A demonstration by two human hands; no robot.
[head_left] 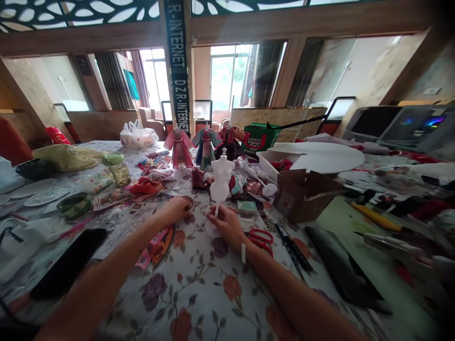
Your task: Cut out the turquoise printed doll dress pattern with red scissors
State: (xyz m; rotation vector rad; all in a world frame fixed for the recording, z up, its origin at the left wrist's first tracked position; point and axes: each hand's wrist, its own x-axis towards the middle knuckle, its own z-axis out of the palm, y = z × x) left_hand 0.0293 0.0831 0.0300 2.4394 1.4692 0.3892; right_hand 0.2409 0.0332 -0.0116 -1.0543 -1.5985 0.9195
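Note:
A small white dress-form mannequin [220,177] stands upright on a thin stem in the middle of the table. My right hand [225,227] is closed around that stem, just over its round white base [212,230]. To the left, my left hand [179,209] rests low over the cloth with curled fingers. At its fingertips a small round brownish rim shows, too unclear to name. Behind the mannequin stand miniature robes on forms: a pink one [178,148], a teal one [205,144] and a dark red one [229,142].
Red-handled scissors [261,239] and dark pens [292,248] lie right of my right hand. Further right are a cardboard box [305,194] and a black flat case [346,270]. A black phone [69,263], a green bowl [75,204] and a jar [117,169] sit left.

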